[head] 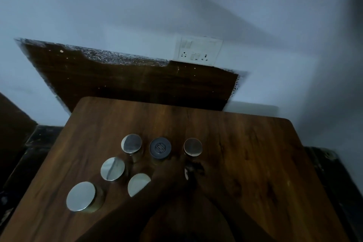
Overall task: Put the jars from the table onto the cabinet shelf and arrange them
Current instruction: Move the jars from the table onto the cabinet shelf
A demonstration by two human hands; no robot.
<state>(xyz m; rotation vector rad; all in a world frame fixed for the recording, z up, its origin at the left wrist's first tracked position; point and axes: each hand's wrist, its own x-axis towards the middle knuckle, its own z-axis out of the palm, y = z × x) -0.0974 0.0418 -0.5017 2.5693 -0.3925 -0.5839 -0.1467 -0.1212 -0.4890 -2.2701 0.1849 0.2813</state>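
Observation:
Several small jars stand on the wooden table (pixel 245 163). Most have shiny metal lids: one at the front left (pixel 81 196), one behind it (pixel 112 168), one at the back (pixel 131 143) and one at the back right (pixel 192 147). A jar with a dark lid (pixel 160 147) stands between the back two. My left hand (pixel 169 180) partly covers another shiny lid (pixel 138 184). My right hand (pixel 197 171) meets the left one around a jar, of which only a bright sliver (pixel 186 174) shows. Both hands are dim and blurred. No cabinet shelf is in view.
A dark wooden panel (pixel 137 84) leans against the pale wall behind the table. A white switch and socket plate (pixel 197 50) sits on the wall above it. Dark floor shows on both sides of the table.

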